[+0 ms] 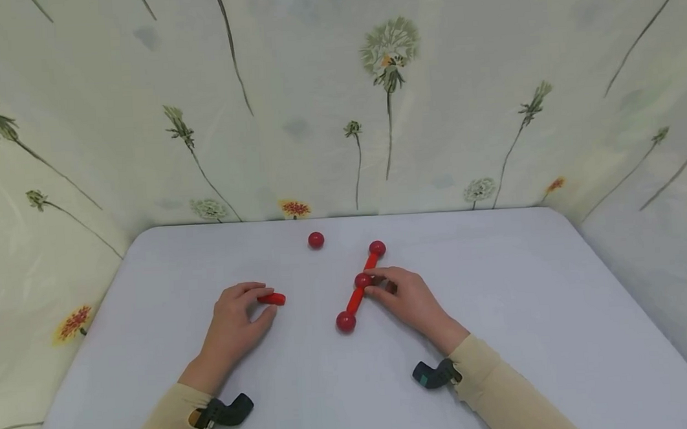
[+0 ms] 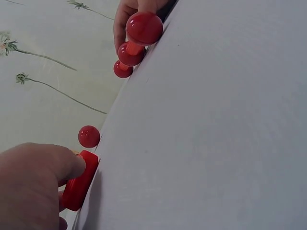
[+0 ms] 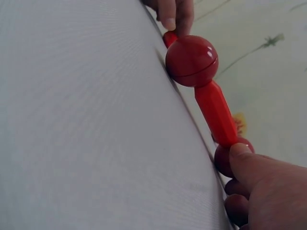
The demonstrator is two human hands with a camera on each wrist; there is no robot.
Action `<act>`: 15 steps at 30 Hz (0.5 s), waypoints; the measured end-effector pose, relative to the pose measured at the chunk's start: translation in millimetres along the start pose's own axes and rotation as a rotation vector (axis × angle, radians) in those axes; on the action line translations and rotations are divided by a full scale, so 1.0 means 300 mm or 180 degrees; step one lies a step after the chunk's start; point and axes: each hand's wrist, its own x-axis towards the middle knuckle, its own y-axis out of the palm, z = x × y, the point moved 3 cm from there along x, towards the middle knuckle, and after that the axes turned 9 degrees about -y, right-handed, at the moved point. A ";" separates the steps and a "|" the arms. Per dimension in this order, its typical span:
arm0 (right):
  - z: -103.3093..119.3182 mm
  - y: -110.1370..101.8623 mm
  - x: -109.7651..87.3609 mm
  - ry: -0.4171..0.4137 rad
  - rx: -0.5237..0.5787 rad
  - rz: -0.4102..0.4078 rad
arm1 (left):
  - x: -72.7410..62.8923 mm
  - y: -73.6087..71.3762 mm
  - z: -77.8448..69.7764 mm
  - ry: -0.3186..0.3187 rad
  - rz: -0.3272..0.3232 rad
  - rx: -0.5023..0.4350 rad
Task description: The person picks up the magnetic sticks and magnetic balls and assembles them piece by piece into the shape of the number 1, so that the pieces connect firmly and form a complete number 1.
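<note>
On the left, my left hand (image 1: 236,320) has its thumb and fingers about a short red rod (image 1: 275,299). In the left wrist view the thumb lies over the near side of that rod (image 2: 81,182), with fingertips behind it. My right hand (image 1: 409,298) pinches the middle ball (image 1: 362,280) of a red ball-and-rod piece between thumb and fingers. From this middle ball one rod (image 1: 356,300) runs to a near ball (image 1: 346,322), and another rod (image 1: 371,261) reaches a far ball (image 1: 377,248). The right wrist view shows the near rod (image 3: 217,112) as faceted.
A single red ball (image 1: 316,240) sits near the back edge of the white table (image 1: 467,247), between and beyond both hands. Behind and at the sides hangs a cloth (image 1: 307,80) with a dandelion print. Each sleeved wrist wears a dark camera mount (image 1: 231,410).
</note>
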 end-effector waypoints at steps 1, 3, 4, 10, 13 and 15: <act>-0.001 -0.002 0.001 -0.0005 -0.0005 -0.0004 | 0.000 0.003 0.000 -0.0011 0.0002 0.0027; -0.003 -0.004 0.002 -0.0012 -0.0012 -0.0005 | 0.001 0.006 -0.001 -0.0018 -0.0011 0.0066; -0.005 -0.004 0.003 -0.0009 -0.0016 -0.0003 | 0.002 0.007 -0.002 -0.0012 -0.0026 0.0073; -0.013 -0.006 0.012 -0.0036 -0.0024 -0.0042 | 0.001 0.006 -0.009 -0.0019 -0.0088 0.0113; -0.016 -0.006 0.018 -0.0052 -0.0028 -0.0080 | 0.001 0.006 -0.009 -0.0057 -0.0083 0.0124; -0.018 -0.005 0.021 -0.0046 -0.0019 -0.0087 | 0.000 0.005 -0.009 -0.0091 -0.0074 0.0123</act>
